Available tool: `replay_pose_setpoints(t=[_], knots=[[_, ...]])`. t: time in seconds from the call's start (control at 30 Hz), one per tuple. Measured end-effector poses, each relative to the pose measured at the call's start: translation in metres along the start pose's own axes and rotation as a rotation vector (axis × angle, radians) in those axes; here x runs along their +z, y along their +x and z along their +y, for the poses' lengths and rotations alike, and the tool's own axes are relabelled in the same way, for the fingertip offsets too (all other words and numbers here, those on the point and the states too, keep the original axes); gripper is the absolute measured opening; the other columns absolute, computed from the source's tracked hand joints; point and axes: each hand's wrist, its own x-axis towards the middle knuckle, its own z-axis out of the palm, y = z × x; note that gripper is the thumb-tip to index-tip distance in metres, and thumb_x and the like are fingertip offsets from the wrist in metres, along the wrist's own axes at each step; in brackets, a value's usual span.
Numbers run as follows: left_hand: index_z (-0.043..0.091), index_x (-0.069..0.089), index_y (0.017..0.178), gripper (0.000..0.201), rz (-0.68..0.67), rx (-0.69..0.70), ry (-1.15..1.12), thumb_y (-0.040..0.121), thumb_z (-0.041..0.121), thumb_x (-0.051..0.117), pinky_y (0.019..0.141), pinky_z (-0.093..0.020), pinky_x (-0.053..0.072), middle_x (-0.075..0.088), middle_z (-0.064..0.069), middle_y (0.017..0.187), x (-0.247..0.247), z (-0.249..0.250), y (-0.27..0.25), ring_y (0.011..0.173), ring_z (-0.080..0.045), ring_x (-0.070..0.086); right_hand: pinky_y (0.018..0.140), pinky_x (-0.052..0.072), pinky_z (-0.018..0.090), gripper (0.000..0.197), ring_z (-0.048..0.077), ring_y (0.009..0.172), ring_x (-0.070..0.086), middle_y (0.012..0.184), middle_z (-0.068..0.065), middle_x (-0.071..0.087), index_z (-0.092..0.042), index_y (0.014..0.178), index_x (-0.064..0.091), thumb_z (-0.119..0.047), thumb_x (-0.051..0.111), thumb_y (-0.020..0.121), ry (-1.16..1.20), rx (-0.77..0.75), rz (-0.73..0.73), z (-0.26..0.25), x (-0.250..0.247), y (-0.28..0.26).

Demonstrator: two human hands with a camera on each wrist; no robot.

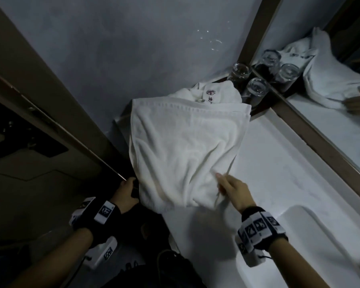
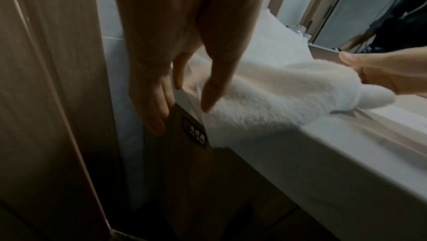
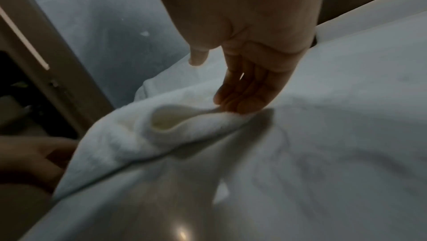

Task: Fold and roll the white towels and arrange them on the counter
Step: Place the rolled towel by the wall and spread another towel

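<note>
Towel (image 1: 185, 146) spread on bench (image 1: 279, 163), both hands at its near edge.
Left hand (image 1: 125, 193) and right hand (image 1: 233, 190), fingers straight (gripping nothing), should smooth wrinkles before folding.

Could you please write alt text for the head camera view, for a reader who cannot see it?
A white towel lies spread and rumpled on a white counter, its near end over the counter's edge. The left hand is at its near left corner; the right hand touches its right edge with straight fingers. Behind it sit another towel with an embroidered crest, upturned glasses and a mirror.

Right hand's straight fingertips (image 3: 240, 106) touch the rumpled white towel (image 3: 323, 135).
</note>
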Motion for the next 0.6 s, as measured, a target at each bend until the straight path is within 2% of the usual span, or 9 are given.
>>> replay_pose_setpoints(t=[0.07, 0.13, 0.2, 0.27, 0.33, 0.37, 0.43, 0.53, 0.6], knots=[[0.0, 0.027, 0.136, 0.071, -0.125, 0.042, -0.003, 0.074, -0.007, 0.061, 0.102, -0.044, 0.04, 0.041, -0.02, 0.136, 0.009, -0.003, -0.006, 0.125, -0.033, 0.042, 0.06, 0.039, 0.013, 0.042, 0.015, 0.065, 0.051, 0.067, 0.001, 0.055, -0.006, 0.068, 0.051, -0.043, 0.062, 0.084, 0.008, -0.015, -0.053, 0.003, 0.008, -0.012], [0.003, 0.024, 0.136, 0.075, -0.16, 0.014, -0.023, 0.073, -0.003, 0.066, 0.1, -0.044, 0.042, 0.042, -0.017, 0.134, 0.017, -0.003, -0.01, 0.123, -0.031, 0.044, 0.06, 0.04, 0.008, 0.036, 0.014, 0.069, 0.052, 0.073, 0.001, 0.055, -0.003, 0.076, 0.054, -0.032, 0.075, 0.075, 0.042, -0.041, -0.086, 0.005, 0.012, -0.021], [0.002, 0.031, 0.128, 0.067, -0.113, -0.023, -0.081, 0.074, 0.003, 0.07, 0.096, -0.043, 0.046, 0.049, -0.016, 0.126, 0.026, 0.0, -0.014, 0.115, -0.03, 0.05, 0.065, 0.041, 0.007, 0.047, 0.011, 0.079, 0.053, 0.088, -0.002, 0.054, -0.01, 0.092, 0.056, -0.03, 0.085, 0.062, -0.007, -0.034, -0.134, 0.006, 0.015, -0.03], [0.002, 0.037, 0.114, 0.052, -0.016, -0.019, -0.12, 0.074, 0.005, 0.071, 0.091, -0.038, 0.046, 0.053, -0.016, 0.12, 0.035, 0.005, -0.019, 0.111, -0.03, 0.053, 0.078, 0.038, 0.012, 0.064, 0.01, 0.092, 0.047, 0.099, -0.005, 0.047, -0.022, 0.109, 0.05, -0.032, 0.087, 0.057, -0.158, -0.061, -0.141, 0.008, 0.018, -0.038], [0.004, 0.038, 0.111, 0.049, 0.038, 0.003, -0.111, 0.074, 0.001, 0.069, 0.088, -0.038, 0.045, 0.053, -0.018, 0.118, 0.042, 0.007, -0.025, 0.11, -0.032, 0.053, 0.086, 0.038, 0.021, 0.061, 0.015, 0.093, 0.046, 0.097, -0.002, 0.052, -0.018, 0.117, 0.047, -0.025, 0.082, 0.067, -0.238, -0.194, -0.072, 0.008, 0.02, -0.041], [0.003, 0.037, 0.118, 0.054, 0.038, 0.018, -0.094, 0.074, -0.003, 0.067, 0.089, -0.038, 0.045, 0.052, -0.017, 0.12, 0.046, 0.007, -0.028, 0.112, -0.032, 0.052, 0.083, 0.039, 0.017, 0.055, 0.018, 0.089, 0.049, 0.094, 0.0, 0.054, -0.015, 0.119, 0.047, -0.019, 0.077, 0.073, -0.215, -0.248, -0.043, 0.008, 0.02, -0.043], [0.003, 0.034, 0.127, 0.058, 0.055, 0.063, -0.083, 0.076, -0.007, 0.06, 0.089, -0.037, 0.047, 0.053, -0.017, 0.119, 0.051, 0.005, -0.035, 0.11, -0.033, 0.053, 0.068, 0.037, 0.006, 0.04, 0.018, 0.075, 0.052, 0.082, 0.0, 0.053, -0.014, 0.119, 0.049, -0.012, 0.066, 0.083, -0.186, -0.323, -0.039, 0.006, 0.021, -0.046], [0.003, 0.048, 0.117, 0.04, 0.2, 0.155, -0.179, 0.079, -0.005, 0.061, 0.08, -0.027, 0.044, 0.06, -0.019, 0.107, 0.054, 0.002, -0.051, 0.099, -0.027, 0.058, 0.063, 0.037, 0.003, 0.021, 0.002, 0.066, 0.049, 0.067, -0.011, 0.046, -0.017, 0.109, 0.059, -0.011, 0.058, 0.089, -0.151, -0.354, -0.032, 0.008, 0.022, -0.049], [0.005, 0.055, 0.112, 0.035, 0.258, 0.209, -0.271, 0.079, -0.002, 0.064, 0.077, -0.018, 0.041, 0.063, -0.016, 0.102, 0.05, 0.0, -0.061, 0.094, -0.02, 0.056, 0.062, 0.039, 0.005, 0.014, -0.001, 0.065, 0.05, 0.066, -0.014, 0.049, -0.015, 0.101, 0.064, -0.009, 0.06, 0.088, -0.047, -0.318, 0.015, 0.009, 0.017, -0.051]])
